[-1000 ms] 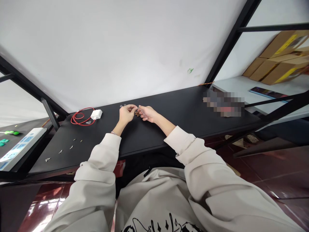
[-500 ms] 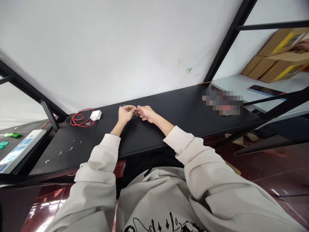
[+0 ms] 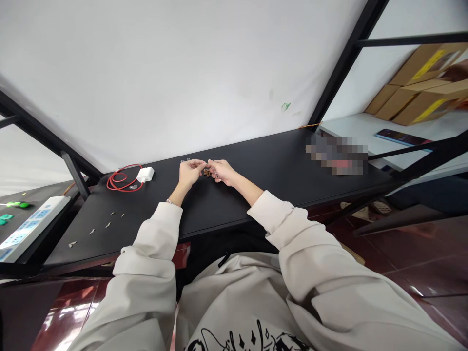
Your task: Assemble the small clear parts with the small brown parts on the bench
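Above the black table (image 3: 234, 204), near its back edge, my two hands meet at their fingertips. My left hand (image 3: 189, 171) is closed in a pinch; whatever lies between its fingertips is too small to name. My right hand (image 3: 223, 171) is closed too, with a small shiny metal piece (image 3: 218, 176) showing at its curled fingers; its kind is not clear. Between and just under the hands lies a small heap of brown beads or bead-like bits (image 3: 207, 172). Small clear pieces (image 3: 185, 160) rest behind my left hand.
Left of my hands are a white charger (image 3: 145, 174) and a coiled red cable (image 3: 119, 180). Several tiny pale bits (image 3: 92, 231) lie near the left end. A power strip (image 3: 31, 226) stands further left. At the right are a blurred-out object (image 3: 338, 156), a phone (image 3: 402, 137) and cardboard boxes (image 3: 413, 100).
My hands stay almost in the same place, fingertips together. At the far right edge, another person's hand by the boxes has shifted slightly.
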Demonstrator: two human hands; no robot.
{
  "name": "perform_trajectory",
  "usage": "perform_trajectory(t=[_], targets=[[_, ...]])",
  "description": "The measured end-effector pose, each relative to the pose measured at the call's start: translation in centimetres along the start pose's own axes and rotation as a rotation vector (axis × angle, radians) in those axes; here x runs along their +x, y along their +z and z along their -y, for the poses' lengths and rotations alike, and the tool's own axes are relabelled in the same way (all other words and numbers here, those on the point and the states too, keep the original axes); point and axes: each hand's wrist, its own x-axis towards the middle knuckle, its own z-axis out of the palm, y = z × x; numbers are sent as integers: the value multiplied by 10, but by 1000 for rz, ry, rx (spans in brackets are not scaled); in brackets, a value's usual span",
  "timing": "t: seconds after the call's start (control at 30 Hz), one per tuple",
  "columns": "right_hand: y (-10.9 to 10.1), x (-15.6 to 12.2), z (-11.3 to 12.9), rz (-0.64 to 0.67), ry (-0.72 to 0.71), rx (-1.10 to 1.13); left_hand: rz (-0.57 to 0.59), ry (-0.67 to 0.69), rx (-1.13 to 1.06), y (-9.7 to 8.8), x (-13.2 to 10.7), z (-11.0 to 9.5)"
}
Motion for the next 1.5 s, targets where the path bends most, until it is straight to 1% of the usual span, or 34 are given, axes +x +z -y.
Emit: perform_trajectory(t=[0.23,0.4,0.7,0.8,0.93,1.0,1.07,1.13,1.2,1.3,1.5], targets=[[0,1,-1,10,-52,-19,3,-20,6,-2,1,2],[0,1,-1,13,-53,-33,-5,-57,-14,-2,1,0],[2,-4,3,11,-46,-23,-12,-84,-29,-2,0,-2],[1,-4,5,-7,-46,-16,-29,-93,-15,-3,2,0],[-4,-1,7,-65,-64,38,-48,-75,9,-9,7,9],[-7,0,8,-90,-51,55,-31,-35,59,-11,8,14],[-7,0,9,-104,-28,53,1,23,168,-12,9,17],[-6,0,9,-106,-10,42,36,78,292,-12,8,17],[-5,-1,9,-105,-2,29,65,107,373,-11,6,16],[-5,-1,9,-106,0,18,91,116,409,-10,5,13],[-6,2,6,-99,-1,20,102,94,418,-12,6,14]])
